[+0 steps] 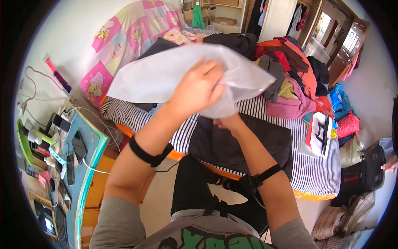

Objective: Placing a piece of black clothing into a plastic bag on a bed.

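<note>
A translucent white plastic bag point(149, 76) is raised over the bed, spread out to both sides. My left hand point(202, 85) has its fingers curled and closed on the bag's upper middle. Lower down, beneath the bag's near edge, is my right hand point(230, 123); the bag partly covers it, and its fingers are too hidden to show whether it grips. Under both hands, a dark folded cloth or garment point(248, 143) lies flat on the striped bedsheet point(309, 174).
A large heap of clothes point(290, 70) covers the bed's far right, with a white paper bag point(321, 135) nearer. On the left stands a blue-topped desk point(89, 143) with phones and cables. Several bags point(365, 166) sit right of the bed. Another person's hand point(389, 164) shows at the right rim.
</note>
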Motion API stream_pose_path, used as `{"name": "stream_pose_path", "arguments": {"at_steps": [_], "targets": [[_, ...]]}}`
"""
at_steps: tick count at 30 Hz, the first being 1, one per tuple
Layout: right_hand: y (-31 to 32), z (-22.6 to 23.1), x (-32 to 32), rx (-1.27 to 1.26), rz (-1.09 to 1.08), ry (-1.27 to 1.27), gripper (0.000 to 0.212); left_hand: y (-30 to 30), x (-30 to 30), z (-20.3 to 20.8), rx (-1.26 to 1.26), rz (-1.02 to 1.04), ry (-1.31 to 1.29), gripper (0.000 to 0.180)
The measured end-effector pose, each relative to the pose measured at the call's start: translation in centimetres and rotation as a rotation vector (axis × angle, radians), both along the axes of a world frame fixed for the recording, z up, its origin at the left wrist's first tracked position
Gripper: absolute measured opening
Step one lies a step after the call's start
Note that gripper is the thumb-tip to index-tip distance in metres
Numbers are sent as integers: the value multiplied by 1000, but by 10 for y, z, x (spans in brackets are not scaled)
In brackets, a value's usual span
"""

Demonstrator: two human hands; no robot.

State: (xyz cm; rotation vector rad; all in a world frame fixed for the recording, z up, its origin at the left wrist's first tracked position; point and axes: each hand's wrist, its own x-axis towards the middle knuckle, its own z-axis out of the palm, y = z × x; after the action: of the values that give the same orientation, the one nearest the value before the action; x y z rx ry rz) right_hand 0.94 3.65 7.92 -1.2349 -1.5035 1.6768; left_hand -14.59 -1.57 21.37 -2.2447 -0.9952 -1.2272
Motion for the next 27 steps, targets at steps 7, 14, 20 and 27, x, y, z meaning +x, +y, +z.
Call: {"name": "stream_pose_path", "arguments": {"at_steps": [7,14,20,27], "targets": [[12,-89,68,54,220,-339,22,27,-65,-197,-716,418,-47,22],[76,-93,107,834,-65,-571,37,-4,-74,-229,-983,735,-51,32],[123,-123,130,748,228,-703,93,-17,-66,-224,-850,762,-208,35],[109,-121,105,199,589,-1239,147,-33,-65,-241,-930,706,-342,31]]}}
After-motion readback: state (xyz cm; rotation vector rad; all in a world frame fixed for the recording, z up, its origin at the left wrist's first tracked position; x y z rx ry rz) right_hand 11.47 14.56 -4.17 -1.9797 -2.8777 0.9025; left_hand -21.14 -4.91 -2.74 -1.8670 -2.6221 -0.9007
